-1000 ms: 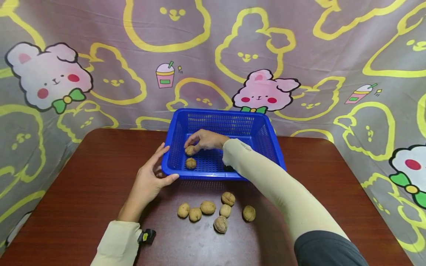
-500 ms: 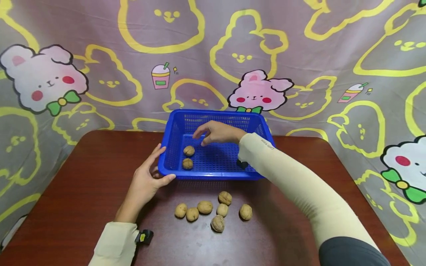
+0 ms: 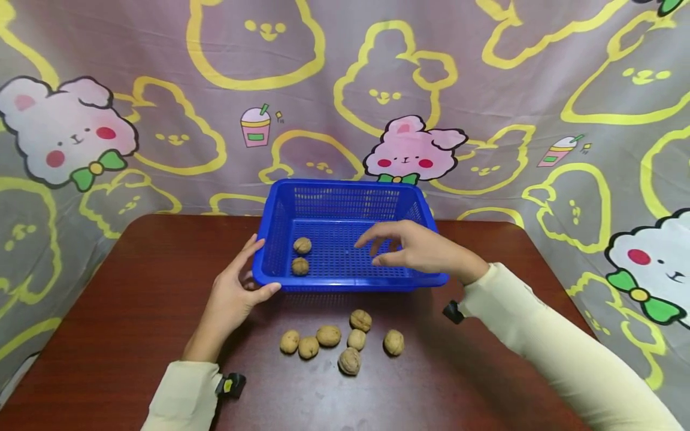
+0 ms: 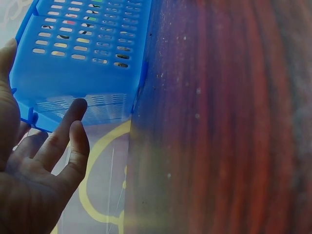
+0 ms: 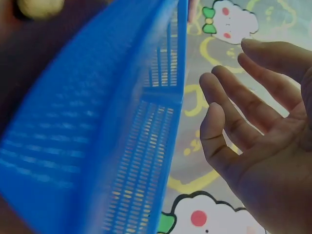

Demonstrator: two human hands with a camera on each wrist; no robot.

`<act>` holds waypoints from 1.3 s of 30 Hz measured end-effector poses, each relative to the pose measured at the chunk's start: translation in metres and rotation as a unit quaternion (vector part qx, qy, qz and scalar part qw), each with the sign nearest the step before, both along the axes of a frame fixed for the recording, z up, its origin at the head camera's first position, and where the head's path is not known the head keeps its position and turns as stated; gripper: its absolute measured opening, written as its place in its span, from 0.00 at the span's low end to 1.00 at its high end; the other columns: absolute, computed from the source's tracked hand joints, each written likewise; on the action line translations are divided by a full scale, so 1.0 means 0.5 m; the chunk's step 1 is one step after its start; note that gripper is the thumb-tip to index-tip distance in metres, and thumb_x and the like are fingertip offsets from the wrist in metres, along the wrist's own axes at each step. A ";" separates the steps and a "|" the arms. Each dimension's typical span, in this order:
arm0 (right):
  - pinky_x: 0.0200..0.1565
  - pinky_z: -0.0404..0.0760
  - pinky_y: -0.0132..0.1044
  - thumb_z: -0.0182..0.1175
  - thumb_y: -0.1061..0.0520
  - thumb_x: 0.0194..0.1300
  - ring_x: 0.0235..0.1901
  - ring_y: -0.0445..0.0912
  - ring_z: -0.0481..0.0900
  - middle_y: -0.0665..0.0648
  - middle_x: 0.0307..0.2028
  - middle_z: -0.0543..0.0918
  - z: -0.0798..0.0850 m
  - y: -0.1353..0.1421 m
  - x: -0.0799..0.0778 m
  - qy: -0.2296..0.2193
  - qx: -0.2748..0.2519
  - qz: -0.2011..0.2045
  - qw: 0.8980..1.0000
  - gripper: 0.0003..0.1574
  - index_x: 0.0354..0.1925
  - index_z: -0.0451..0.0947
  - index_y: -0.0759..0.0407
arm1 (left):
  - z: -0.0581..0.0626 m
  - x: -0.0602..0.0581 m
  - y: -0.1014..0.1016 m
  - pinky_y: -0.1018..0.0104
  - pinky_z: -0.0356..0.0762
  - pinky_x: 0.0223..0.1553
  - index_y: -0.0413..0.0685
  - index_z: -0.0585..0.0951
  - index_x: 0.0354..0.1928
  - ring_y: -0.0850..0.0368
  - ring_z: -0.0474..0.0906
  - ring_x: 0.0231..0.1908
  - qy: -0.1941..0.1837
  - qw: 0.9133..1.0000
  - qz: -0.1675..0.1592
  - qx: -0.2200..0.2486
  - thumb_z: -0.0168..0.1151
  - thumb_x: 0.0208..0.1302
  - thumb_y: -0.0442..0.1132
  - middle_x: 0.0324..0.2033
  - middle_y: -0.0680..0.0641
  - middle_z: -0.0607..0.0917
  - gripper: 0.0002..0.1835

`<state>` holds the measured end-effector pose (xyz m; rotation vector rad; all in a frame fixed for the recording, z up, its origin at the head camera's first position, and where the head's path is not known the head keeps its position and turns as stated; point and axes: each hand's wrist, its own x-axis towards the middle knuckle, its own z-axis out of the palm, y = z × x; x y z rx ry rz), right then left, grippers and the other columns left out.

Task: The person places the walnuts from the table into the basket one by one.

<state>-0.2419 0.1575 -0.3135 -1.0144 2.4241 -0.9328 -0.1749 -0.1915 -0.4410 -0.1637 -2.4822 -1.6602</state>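
Cartoon-bunny cloth (image 3: 485, 78) hangs all along the back and down both sides of your dark wooden table (image 3: 108, 335), so that's your backdrop. Your left hand (image 3: 237, 296) holds the near-left corner of the blue basket (image 3: 345, 188), thumb along the front rim and fingers up the left wall; the left wrist view shows those fingers (image 4: 58, 136) fairly straight against the plastic, not wrapped tight. Your right hand (image 3: 415, 248) hovers over the basket's right half, fingers loose and spread, holding nothing, and the right wrist view shows that open palm (image 5: 263, 146) just beside the basket's wall. Inside the basket, two walnuts (image 3: 302, 245) sit close together near the left wall, well apart from your right hand. Working outward, six more walnuts (image 3: 349, 361) lie in a loose cluster on the table just in front of the basket, between your two forearms. Nothing sits between your right hand and that cluster except the basket's front rim. The basket's back edge stands near the cloth, so room is tight there, while the table to the left and right of the basket is bare wood out to its rounded corners.
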 end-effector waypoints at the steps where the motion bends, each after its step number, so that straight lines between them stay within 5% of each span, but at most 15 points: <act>1: 0.49 0.83 0.43 0.65 0.60 0.73 0.52 0.50 0.85 0.50 0.56 0.86 -0.004 0.012 0.016 0.003 -0.007 -0.003 1.000 0.21 0.61 0.83 0.48 | 0.001 0.000 0.000 0.85 0.77 0.47 0.52 0.68 0.79 0.40 0.82 0.60 0.002 1.000 0.000 -0.002 0.80 0.58 0.32 0.83 0.49 0.58 0.48; 9: 0.49 0.83 0.37 0.67 0.62 0.71 0.51 0.44 0.85 0.54 0.58 0.86 -0.059 0.080 0.123 -0.005 -0.083 -0.015 0.996 0.21 0.61 0.83 0.51 | -0.001 -0.001 0.001 0.81 0.80 0.46 0.53 0.68 0.79 0.44 0.83 0.57 0.006 1.000 0.001 -0.007 0.80 0.57 0.33 0.83 0.51 0.59 0.48; 14: 0.52 0.84 0.35 0.66 0.64 0.71 0.50 0.45 0.84 0.51 0.56 0.86 -0.111 0.106 0.163 -0.011 -0.141 -0.018 0.990 0.21 0.60 0.83 0.50 | -0.005 0.001 0.000 0.80 0.80 0.46 0.53 0.68 0.78 0.48 0.84 0.55 0.007 1.000 0.003 -0.008 0.81 0.57 0.34 0.82 0.52 0.59 0.48; 20: 0.50 0.85 0.37 0.65 0.71 0.68 0.51 0.44 0.85 0.59 0.59 0.85 -0.186 0.124 0.196 -0.030 -0.213 -0.058 0.975 0.24 0.61 0.82 0.61 | -0.004 0.000 -0.001 0.78 0.81 0.46 0.54 0.69 0.78 0.56 0.84 0.52 0.011 1.000 0.006 -0.016 0.81 0.56 0.34 0.82 0.51 0.59 0.48; 24: 0.44 0.86 0.37 0.63 0.74 0.67 0.52 0.45 0.85 0.56 0.58 0.86 -0.229 0.130 0.207 -0.041 -0.258 -0.065 0.963 0.24 0.61 0.79 0.70 | -0.005 -0.001 -0.002 0.79 0.81 0.46 0.55 0.69 0.78 0.56 0.84 0.53 0.007 1.000 0.005 -0.014 0.81 0.57 0.34 0.83 0.53 0.59 0.48; 28: 0.47 0.86 0.37 0.63 0.73 0.68 0.54 0.46 0.85 0.62 0.58 0.86 -0.262 0.131 0.204 -0.064 -0.262 -0.076 0.960 0.24 0.61 0.78 0.70 | -0.002 0.000 -0.004 0.82 0.79 0.46 0.53 0.68 0.79 0.44 0.84 0.57 0.010 1.000 0.006 -0.011 0.80 0.57 0.34 0.83 0.52 0.59 0.48; 32: 0.48 0.85 0.34 0.65 0.71 0.68 0.54 0.43 0.84 0.71 0.56 0.84 -0.285 0.128 0.201 -0.075 -0.249 -0.087 0.962 0.23 0.61 0.80 0.68 | -0.002 -0.001 -0.003 0.83 0.78 0.47 0.53 0.68 0.79 0.41 0.83 0.58 0.005 1.000 0.002 -0.003 0.80 0.57 0.33 0.83 0.52 0.58 0.48; 39: 0.29 0.79 0.31 0.69 0.67 0.65 0.37 0.35 0.80 0.71 0.53 0.85 -0.304 0.113 0.204 -0.072 -0.213 -0.094 0.970 0.23 0.59 0.81 0.68 | -0.003 -0.002 0.001 0.83 0.79 0.46 0.53 0.68 0.79 0.45 0.84 0.56 0.002 1.000 0.001 0.005 0.80 0.56 0.32 0.83 0.54 0.58 0.48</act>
